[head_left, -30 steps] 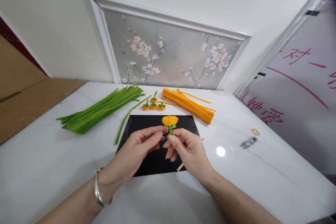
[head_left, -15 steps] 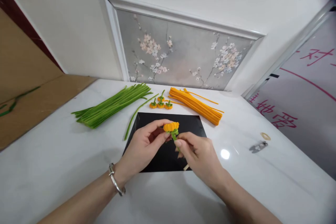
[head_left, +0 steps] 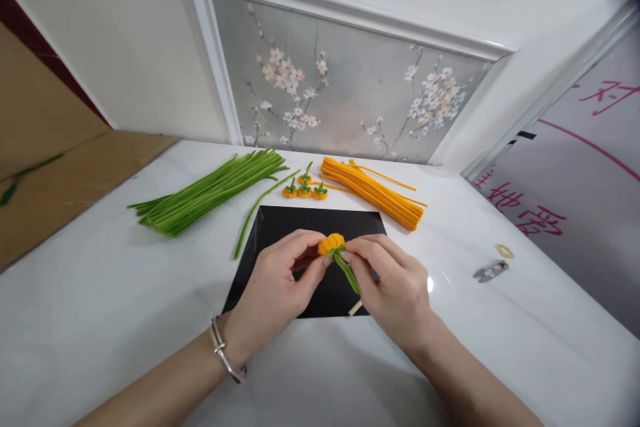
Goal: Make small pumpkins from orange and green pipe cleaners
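Pinching orange piece (head_left: 332,243) in left hand (head_left: 283,273); right hand's (head_left: 393,285) grip clamped on green stem (head_left: 347,271).

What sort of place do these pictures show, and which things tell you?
Probably a craft worktable: a bundle of fuzzy green stems, a bundle of fuzzy orange stems and small silver metal snips lie on it.

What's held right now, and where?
Orange-and-green piece: left hand pinches its orange head's side; right hand pinches the green part just below.
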### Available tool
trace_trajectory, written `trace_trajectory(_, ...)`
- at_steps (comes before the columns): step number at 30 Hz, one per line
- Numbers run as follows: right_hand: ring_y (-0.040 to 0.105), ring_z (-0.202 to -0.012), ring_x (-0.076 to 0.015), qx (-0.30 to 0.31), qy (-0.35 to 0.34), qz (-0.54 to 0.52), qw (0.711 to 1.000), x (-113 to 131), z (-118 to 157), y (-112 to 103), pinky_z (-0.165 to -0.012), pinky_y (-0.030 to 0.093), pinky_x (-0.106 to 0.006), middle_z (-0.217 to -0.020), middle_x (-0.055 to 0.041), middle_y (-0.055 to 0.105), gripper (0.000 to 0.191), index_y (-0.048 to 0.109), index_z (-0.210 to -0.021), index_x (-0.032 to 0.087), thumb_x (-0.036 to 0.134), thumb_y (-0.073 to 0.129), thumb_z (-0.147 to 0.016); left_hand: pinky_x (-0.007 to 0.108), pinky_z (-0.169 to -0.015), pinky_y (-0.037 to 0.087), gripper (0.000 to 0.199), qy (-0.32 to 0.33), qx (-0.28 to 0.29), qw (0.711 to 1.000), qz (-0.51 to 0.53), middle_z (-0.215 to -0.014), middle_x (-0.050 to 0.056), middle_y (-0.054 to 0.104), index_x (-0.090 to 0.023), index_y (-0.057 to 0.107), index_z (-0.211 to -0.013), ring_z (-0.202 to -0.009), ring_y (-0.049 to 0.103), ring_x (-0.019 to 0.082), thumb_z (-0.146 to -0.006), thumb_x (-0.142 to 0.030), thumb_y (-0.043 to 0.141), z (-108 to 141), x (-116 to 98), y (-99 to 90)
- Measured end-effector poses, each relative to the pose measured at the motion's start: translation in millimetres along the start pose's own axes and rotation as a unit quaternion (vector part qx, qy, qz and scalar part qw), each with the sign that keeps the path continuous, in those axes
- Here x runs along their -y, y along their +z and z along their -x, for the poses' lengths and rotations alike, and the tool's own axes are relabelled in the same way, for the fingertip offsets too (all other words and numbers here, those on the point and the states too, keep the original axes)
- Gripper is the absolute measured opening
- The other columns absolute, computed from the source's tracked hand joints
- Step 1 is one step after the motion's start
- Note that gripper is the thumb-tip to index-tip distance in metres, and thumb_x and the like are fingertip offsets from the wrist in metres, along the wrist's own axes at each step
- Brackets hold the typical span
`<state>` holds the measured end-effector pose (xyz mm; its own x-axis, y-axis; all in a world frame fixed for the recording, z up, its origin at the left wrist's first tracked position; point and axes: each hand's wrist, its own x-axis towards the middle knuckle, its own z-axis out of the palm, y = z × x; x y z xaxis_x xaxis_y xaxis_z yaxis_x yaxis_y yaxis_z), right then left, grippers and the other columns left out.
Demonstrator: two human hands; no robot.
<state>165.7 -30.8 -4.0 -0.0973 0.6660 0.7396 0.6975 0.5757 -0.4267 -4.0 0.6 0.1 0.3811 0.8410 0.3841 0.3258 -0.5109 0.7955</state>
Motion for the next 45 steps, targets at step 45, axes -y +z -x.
trace_trajectory(45,0.062,-0.056,-0.0122,0.120,0.241,-0.213,0.939,-5,-1,2,-0.052,0.050,-0.023,-0.070,0.0001,0.064,0.008,0.058,-0.090,0.020,0.025,0.052,-0.089,0.033,-0.090,0.053,0.017,-0.238,0.066,0.899,0.361,-0.101,0.006,0.069,-0.017,0.071,-0.092,-0.092,0.064,0.018,-0.084,-0.031,0.065,-3,-3,4.2)
